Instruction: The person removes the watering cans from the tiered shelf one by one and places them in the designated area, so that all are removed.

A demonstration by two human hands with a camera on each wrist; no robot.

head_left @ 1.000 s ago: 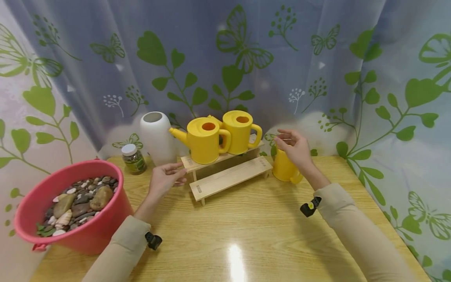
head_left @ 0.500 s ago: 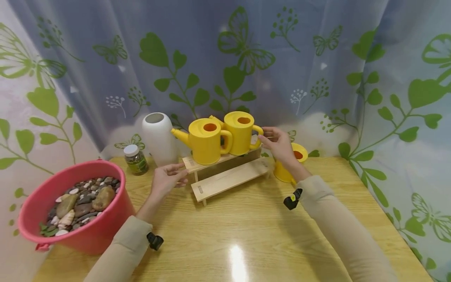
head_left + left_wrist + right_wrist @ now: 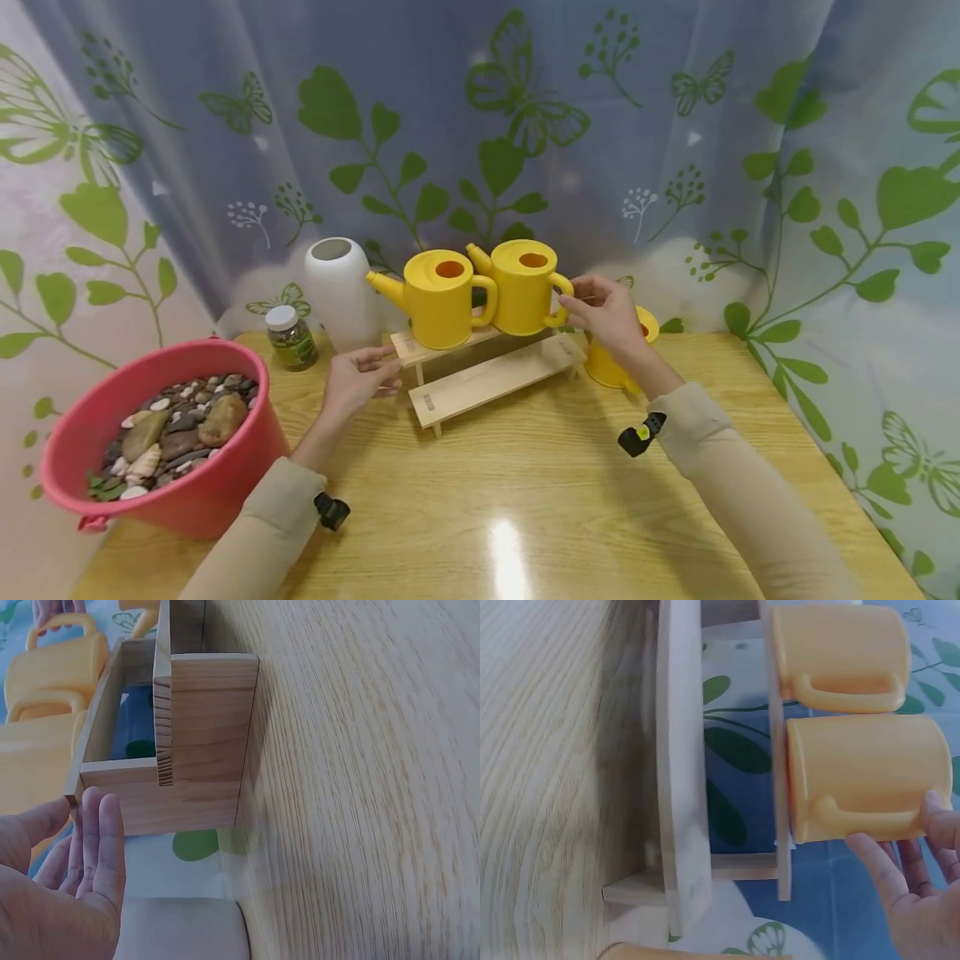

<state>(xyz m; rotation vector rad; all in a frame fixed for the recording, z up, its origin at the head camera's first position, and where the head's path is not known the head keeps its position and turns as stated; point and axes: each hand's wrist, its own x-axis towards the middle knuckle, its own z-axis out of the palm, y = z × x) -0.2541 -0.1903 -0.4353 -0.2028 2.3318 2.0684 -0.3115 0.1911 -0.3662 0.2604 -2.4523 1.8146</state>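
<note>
Two yellow watering cans stand on the upper step of a two-tier wooden plant stand (image 3: 491, 379). My right hand (image 3: 603, 312) pinches the handle of the right-hand watering can (image 3: 517, 292); in the right wrist view its thumb and fingers (image 3: 877, 862) are at that handle. The left-hand watering can (image 3: 435, 304) sits beside it, spout to the left. With thumb above and fingers below, my left hand (image 3: 356, 383) grips the upper step's left end, as the left wrist view shows. A third watering can (image 3: 603, 367) stands on the table right of the stand, partly hidden by my right hand.
A white vase (image 3: 341, 292) and a small white-lidded jar (image 3: 291, 340) stand left of the stand. At the table's left is a red bucket (image 3: 247, 454) of stones and shells. A patterned curtain (image 3: 420, 83) hangs right behind the table.
My right hand moved left from over the third can to the right-hand can's handle, and that can has since shifted right along the upper step. The left hand stayed at the stand.
</note>
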